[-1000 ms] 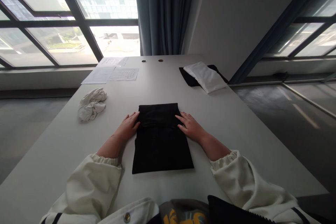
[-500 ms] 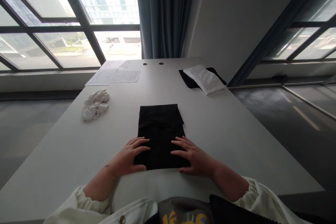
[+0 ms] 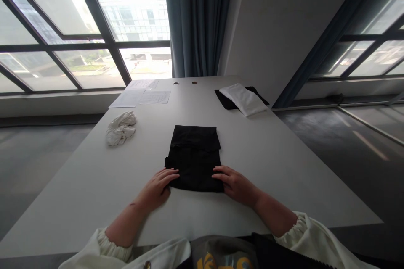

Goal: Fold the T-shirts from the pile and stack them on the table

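A folded black cloth (image 3: 194, 164) lies on the white table in front of me, its far part doubled over in a flap. My left hand (image 3: 160, 185) is at the near left corner, fingers pressed together on top and the thumb tucked down by the edge, gripping the fabric. At the near right corner, my right hand (image 3: 235, 183) grips in the same way, its thumb mostly hidden. The near edge bows slightly between the two hands. Whether the cloth is a garment I cannot tell.
A crumpled white cloth (image 3: 121, 128) lies to the left on the table (image 3: 151, 134). Sheets of paper (image 3: 154, 97) are at the far left. A folded white cloth (image 3: 243, 98) rests on another black cloth (image 3: 223, 100) at the far right.
My fingers have gone from spread flat on the black cloth to closed at its near corners. The near edge has shifted away from me and now curves.
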Action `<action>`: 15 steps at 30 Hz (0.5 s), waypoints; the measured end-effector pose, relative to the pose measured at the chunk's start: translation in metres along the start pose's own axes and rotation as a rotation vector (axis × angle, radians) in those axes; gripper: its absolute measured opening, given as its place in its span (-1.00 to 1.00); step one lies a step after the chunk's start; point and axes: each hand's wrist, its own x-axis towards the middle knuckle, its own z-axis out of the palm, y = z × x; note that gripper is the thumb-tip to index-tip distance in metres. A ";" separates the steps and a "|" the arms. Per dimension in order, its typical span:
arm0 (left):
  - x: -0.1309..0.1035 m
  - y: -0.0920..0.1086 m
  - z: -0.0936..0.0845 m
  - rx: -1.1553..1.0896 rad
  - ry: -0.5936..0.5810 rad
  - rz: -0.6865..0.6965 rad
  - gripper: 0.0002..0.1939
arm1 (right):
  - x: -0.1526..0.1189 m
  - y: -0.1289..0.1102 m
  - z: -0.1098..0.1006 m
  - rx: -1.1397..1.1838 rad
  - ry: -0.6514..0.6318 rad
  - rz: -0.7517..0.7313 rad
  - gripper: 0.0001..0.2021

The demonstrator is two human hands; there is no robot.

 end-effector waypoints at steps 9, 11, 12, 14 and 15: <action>0.009 -0.003 0.002 -0.024 0.205 -0.260 -0.40 | 0.011 -0.005 0.004 -0.128 -0.135 0.115 -0.33; 0.011 -0.005 0.002 -0.031 0.254 -0.326 -0.50 | 0.015 -0.005 0.009 -0.149 -0.103 0.128 -0.45; 0.012 -0.006 0.002 -0.039 0.268 -0.352 -0.55 | 0.016 -0.004 0.011 -0.154 -0.083 0.128 -0.50; 0.012 -0.008 0.001 -0.054 0.279 -0.383 -0.65 | 0.018 -0.004 0.014 -0.158 -0.051 0.120 -0.52; 0.013 -0.009 0.001 -0.052 0.284 -0.389 -0.69 | 0.018 -0.004 0.015 -0.158 -0.035 0.115 -0.50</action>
